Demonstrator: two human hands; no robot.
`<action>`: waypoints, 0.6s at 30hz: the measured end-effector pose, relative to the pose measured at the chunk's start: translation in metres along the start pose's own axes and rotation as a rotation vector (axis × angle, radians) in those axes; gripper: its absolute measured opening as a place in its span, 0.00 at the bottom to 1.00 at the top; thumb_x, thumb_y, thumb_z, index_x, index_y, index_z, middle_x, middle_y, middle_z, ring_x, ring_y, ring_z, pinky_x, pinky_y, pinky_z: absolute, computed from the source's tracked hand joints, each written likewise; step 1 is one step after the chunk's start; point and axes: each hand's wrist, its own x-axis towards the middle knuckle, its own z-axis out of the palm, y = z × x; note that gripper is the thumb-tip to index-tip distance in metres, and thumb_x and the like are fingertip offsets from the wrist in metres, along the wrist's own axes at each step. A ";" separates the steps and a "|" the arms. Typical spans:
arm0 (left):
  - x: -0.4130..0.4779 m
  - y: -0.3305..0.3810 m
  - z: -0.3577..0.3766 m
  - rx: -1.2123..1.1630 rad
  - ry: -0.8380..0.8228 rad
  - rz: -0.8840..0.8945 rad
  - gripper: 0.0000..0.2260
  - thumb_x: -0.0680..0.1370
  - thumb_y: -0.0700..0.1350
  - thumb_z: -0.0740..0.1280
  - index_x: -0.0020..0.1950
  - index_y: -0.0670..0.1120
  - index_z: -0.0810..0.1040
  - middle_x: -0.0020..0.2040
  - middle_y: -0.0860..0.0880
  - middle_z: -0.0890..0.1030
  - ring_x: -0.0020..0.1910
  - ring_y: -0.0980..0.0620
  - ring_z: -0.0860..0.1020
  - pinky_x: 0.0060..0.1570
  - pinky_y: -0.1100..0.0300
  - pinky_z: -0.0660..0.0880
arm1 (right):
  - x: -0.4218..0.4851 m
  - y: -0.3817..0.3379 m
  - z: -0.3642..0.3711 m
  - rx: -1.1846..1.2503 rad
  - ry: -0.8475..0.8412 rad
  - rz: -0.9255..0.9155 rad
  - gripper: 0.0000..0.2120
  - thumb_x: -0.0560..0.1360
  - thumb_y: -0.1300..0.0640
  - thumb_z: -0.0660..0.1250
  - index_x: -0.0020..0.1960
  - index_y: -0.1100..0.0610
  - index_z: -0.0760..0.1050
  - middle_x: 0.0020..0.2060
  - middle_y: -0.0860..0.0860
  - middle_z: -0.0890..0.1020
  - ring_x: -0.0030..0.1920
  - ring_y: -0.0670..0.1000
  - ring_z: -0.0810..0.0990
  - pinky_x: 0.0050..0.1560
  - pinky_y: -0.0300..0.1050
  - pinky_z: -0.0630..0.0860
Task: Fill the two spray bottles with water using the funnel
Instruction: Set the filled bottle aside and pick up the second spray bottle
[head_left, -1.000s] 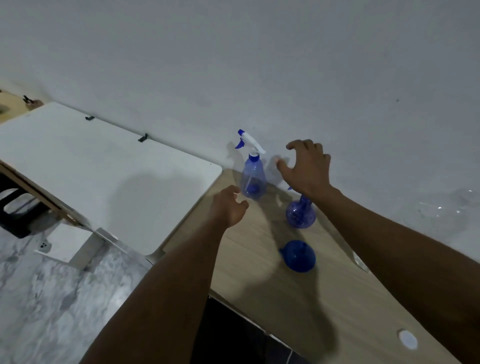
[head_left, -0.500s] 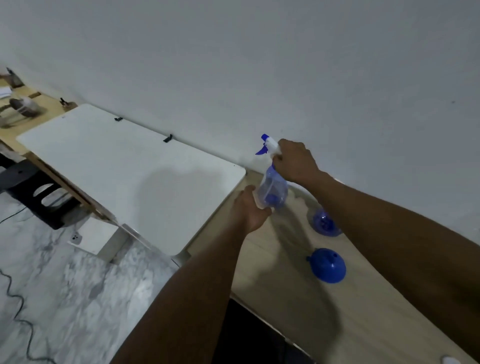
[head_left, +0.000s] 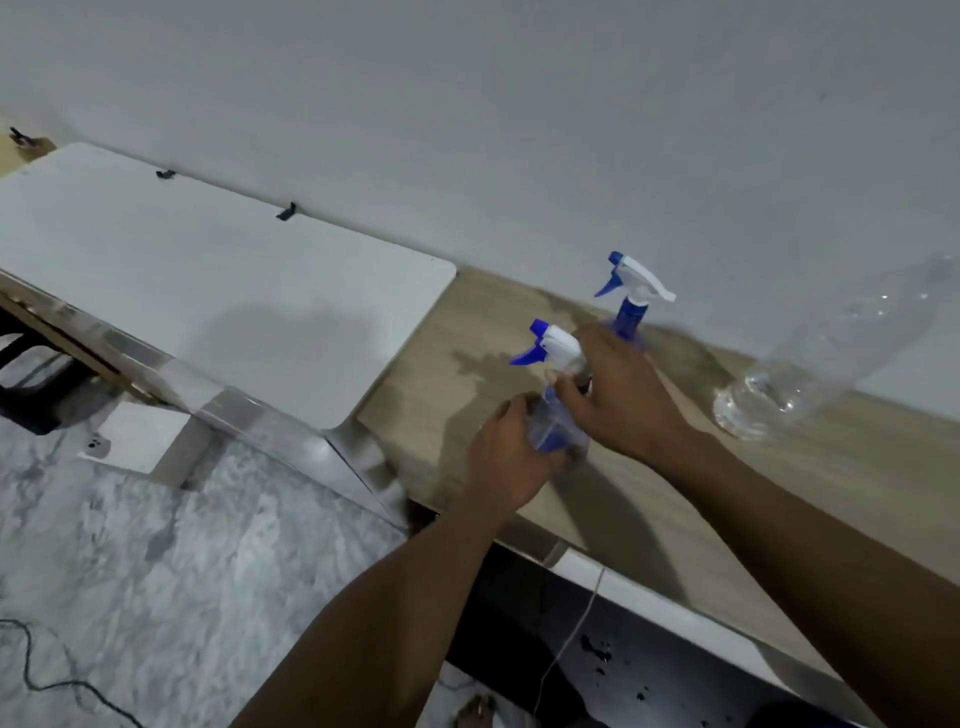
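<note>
A: Since the earlier frame, the near spray bottle (head_left: 555, 415) has come off its spot by the wall and now sits between both hands, toward the front of the wooden table (head_left: 779, 499). The view has swung too; the funnel is out of sight now.

B: Biggest things first, then. What lies around the hands?

A: To the left of the hands, the white table (head_left: 208, 291). To the right of the right hand, near the wall, a big clear water bottle (head_left: 810, 374), blurred. Just behind the right hand stands the second spray bottle (head_left: 631, 312), upright, trigger head on.

B: And the hands themselves?

A: The left hand (head_left: 506, 462) is wrapped around the near bottle's clear body. The right hand (head_left: 618, 395) is closed over its neck, just below the white-and-blue trigger head (head_left: 550, 345).

B: So which step?

A: I judge it as opening the first bottle: the right hand looks set to unscrew the head while the left steadies the body. No filling is done yet.

B: Next move?

A: Likely a firm counter-twist, then lifting the head straight up so its dip tube clears the neck. I can't see the funnel, so it must be found before pouring.
</note>
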 end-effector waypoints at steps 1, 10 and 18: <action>-0.007 0.000 0.006 0.023 -0.025 -0.001 0.31 0.64 0.56 0.79 0.63 0.52 0.73 0.57 0.52 0.80 0.54 0.51 0.79 0.51 0.54 0.76 | -0.012 0.001 0.002 -0.060 0.004 0.000 0.12 0.74 0.54 0.70 0.52 0.58 0.71 0.44 0.51 0.75 0.40 0.52 0.73 0.36 0.49 0.73; -0.022 0.003 0.021 0.050 -0.171 0.048 0.36 0.66 0.62 0.77 0.69 0.51 0.69 0.62 0.50 0.79 0.59 0.49 0.77 0.60 0.51 0.76 | -0.051 0.014 0.005 -0.133 0.007 0.028 0.14 0.77 0.52 0.69 0.56 0.57 0.68 0.44 0.54 0.80 0.39 0.53 0.77 0.36 0.45 0.71; -0.018 0.001 0.022 0.092 -0.188 0.039 0.36 0.67 0.62 0.77 0.70 0.53 0.69 0.62 0.51 0.78 0.60 0.49 0.77 0.61 0.48 0.75 | -0.052 0.016 -0.011 -0.306 -0.093 0.010 0.26 0.74 0.36 0.66 0.62 0.52 0.65 0.49 0.52 0.81 0.44 0.54 0.79 0.46 0.50 0.75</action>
